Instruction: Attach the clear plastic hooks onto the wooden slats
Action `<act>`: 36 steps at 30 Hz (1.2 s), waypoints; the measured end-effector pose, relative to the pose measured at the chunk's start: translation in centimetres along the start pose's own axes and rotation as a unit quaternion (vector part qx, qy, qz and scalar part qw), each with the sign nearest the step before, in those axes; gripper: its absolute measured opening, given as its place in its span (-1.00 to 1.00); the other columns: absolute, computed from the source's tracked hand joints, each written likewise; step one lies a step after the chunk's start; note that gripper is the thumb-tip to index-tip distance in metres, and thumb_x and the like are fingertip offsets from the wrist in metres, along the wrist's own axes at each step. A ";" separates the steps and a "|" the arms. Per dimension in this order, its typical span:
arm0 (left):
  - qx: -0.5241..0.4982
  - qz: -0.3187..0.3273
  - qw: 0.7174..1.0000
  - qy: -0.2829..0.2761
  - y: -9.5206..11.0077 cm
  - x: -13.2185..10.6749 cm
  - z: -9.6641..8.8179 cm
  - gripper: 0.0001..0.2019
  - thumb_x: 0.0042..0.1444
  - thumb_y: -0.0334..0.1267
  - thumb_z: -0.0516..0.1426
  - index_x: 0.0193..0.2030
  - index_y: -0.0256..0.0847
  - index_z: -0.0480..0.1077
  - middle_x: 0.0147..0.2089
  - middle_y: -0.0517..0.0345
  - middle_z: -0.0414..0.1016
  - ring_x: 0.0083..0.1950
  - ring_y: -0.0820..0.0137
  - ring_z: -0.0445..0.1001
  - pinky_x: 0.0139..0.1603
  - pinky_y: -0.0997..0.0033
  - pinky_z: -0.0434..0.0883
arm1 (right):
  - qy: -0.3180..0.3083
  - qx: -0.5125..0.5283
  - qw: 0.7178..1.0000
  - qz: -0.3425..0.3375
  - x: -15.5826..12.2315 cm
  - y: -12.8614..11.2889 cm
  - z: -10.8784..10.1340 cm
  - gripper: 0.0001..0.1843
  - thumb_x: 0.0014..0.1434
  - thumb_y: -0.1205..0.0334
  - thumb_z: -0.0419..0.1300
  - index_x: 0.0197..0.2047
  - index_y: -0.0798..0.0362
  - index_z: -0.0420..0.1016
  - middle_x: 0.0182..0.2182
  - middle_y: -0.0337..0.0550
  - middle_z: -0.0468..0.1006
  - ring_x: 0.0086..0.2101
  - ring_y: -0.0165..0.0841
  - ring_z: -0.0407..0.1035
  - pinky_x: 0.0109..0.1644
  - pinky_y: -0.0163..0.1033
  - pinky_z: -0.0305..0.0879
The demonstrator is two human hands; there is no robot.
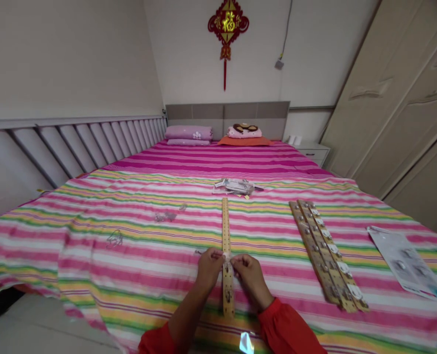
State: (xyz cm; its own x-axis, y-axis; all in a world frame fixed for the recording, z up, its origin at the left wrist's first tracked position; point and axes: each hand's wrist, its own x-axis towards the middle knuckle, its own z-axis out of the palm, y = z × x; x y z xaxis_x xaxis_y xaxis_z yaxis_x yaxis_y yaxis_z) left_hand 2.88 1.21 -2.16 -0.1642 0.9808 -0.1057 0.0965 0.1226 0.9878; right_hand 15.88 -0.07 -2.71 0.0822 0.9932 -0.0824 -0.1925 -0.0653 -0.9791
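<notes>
On the striped bed sheet (137,255), a perforated wooden strip (226,226) lies lengthwise between left hand (209,266) and right hand (250,276). Both pinch a small pale piece (228,256) at the strip, thumbs to fingers; piece too small to identify. Metal fitting (228,296) on near end. Right side: fitted strips (313,246), flat package (405,263). Farther off: plastic packet (236,186). Left: thin wire tangle (114,239).

long strip (226,221): wood look, matt, smooth. right-hand strips (310,246): same wood look; pieces (345,268) on them shiny, metal or plastic unclear. bedsheet (148,275): matt cloth, lightly creased. bag (236,186): clear glossy plastic. packet (391,250): smooth plastic, slight sheen. small scrap (246,342): very glossy, material unclear. sleeve (287,327): matt cloth.
</notes>
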 end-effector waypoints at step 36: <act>0.075 -0.047 0.996 0.021 -0.3 1.7 0.3 -0.92 -0.17 -0.39 0.10 -0.61 -0.21 0.30 -0.70 0.31 0.30 -0.59 0.46 0.34 -0.46 0.49 0.26 | 0.007 -0.165 0.976 -0.142 -0.1 1.7 -0.5 -0.69 0.02 0.05 0.22 -0.21 0.00 0.63 -0.38 -0.06 0.58 -0.35 -0.20 0.44 -0.21 -0.11 0.38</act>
State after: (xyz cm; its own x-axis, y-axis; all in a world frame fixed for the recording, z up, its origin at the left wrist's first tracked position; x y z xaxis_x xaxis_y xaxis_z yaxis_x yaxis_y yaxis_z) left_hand 2.90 2.94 -2.68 -0.2203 0.9571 -0.1885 0.2243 0.2377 0.9451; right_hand 16.06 -0.37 -4.49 0.1001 0.9747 0.1999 0.1644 0.1819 -0.9695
